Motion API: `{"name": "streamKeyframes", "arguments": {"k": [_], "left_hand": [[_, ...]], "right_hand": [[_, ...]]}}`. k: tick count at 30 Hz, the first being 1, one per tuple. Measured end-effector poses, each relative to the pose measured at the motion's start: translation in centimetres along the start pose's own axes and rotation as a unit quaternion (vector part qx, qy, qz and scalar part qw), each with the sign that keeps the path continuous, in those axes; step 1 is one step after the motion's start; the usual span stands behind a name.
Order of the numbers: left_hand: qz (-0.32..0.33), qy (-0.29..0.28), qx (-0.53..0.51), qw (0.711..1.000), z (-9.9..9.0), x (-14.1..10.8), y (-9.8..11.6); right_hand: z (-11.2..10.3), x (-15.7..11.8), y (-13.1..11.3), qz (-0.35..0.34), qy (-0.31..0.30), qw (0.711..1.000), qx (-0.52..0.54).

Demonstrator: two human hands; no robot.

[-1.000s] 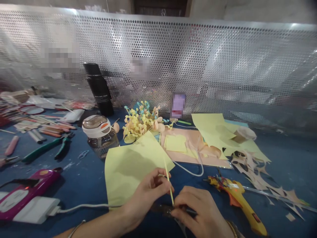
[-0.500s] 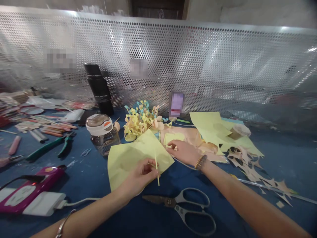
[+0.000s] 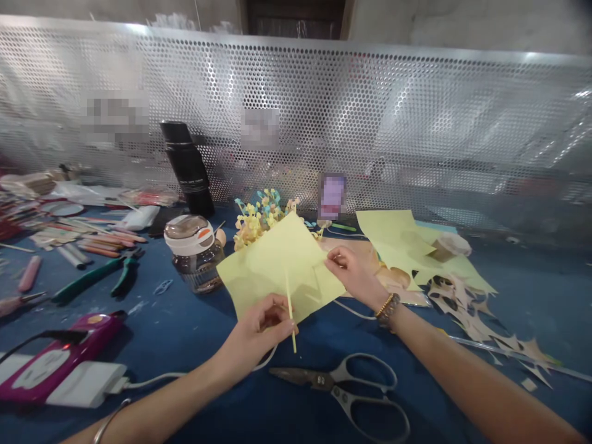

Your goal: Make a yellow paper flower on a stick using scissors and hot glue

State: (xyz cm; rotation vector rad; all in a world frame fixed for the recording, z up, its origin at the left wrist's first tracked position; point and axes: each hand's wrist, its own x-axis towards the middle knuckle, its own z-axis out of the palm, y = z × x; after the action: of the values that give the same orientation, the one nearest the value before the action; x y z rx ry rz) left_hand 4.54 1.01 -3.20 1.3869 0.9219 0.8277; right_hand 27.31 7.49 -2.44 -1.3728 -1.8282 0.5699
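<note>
A thin pale yellow stick (image 3: pixel 290 296) is pinched between the thumb and fingers of my left hand (image 3: pixel 266 320). Behind it a yellow sheet (image 3: pixel 272 259) is raised at a tilt above the blue table, its lower edge by my left fingers. My right hand (image 3: pixel 354 274) pinches the sheet's right side, fingers closed at its edge. Just below the hands, grey-handled scissors (image 3: pixel 340 379) lie on the table. Yellow, blue and peach flower-like pieces (image 3: pixel 259 216) are partly hidden behind the sheet.
A lidded jar (image 3: pixel 195 253) and a black bottle (image 3: pixel 189 169) stand left of the sheet. Green pliers (image 3: pixel 92 277) and a magenta power strip (image 3: pixel 60 357) lie farther left. On the right are more yellow sheets (image 3: pixel 398 234) and peach scraps (image 3: pixel 476 314).
The yellow sheet has lifted and shifted right, now covering part of the flower-like pieces. My right hand has moved slightly right and closed on the sheet's edge. My left hand still holds the stick.
</note>
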Motion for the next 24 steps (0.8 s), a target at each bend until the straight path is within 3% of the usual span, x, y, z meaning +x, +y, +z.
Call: {"name": "streamKeyframes", "arguments": {"k": [9,14,24], "left_hand": [[-0.002,0.013,-0.023,1.000,0.2,-0.1,0.3],[-0.008,0.027,-0.024,0.999,-0.3,-0.2,0.3],[-0.003,0.040,-0.039,0.998,-0.8,0.0,-0.3]], "right_hand": [[2.1,2.4,-3.9,-0.025,0.087,0.993,0.079],[4.3,4.2,-5.7,-0.016,0.081,0.992,0.099],[7.1,8.3,-5.7,0.039,0.078,0.988,0.130]]}}
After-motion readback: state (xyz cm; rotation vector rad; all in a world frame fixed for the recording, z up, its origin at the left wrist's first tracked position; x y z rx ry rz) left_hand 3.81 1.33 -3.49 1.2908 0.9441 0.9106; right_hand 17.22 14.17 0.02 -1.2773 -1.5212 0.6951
